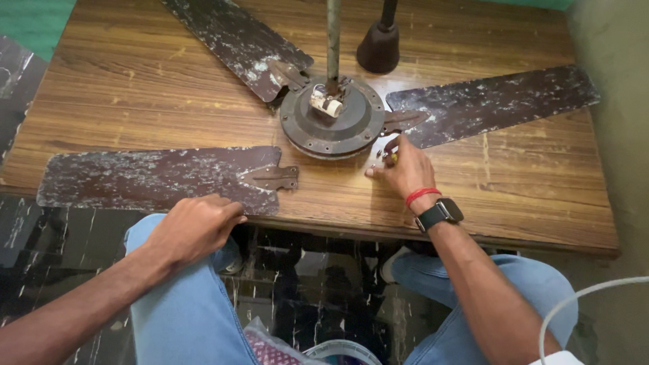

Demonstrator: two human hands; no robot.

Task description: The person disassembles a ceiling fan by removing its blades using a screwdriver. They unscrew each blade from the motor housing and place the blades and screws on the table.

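Old ceiling fan motor (332, 120) lying on wooden table (135, 88), rod pointing up toward 12 o'clock. Right hand (404, 170) resting on tabletop at 4 o'clock of motor, fingers curled, tips pinching something small and dark near blade bracket; exact object too small to tell. Red thread and dark watch (439, 213) on that wrist. Right-side blade (493, 105) at 3 o'clock, attached by bracket to motor. Upper blade (233, 44) at 11 o'clock, bracket touching motor rim. Loose blade (159, 179) at 8 o'clock, detached, bracket end just beside motor but apart. Left hand (193, 226) at table's near edge, loosely closed, knuckles on near edge of loose blade, gripping nothing visible. Dark cone-shaped cover (380, 46) at 1 o'clock, apart from motor.
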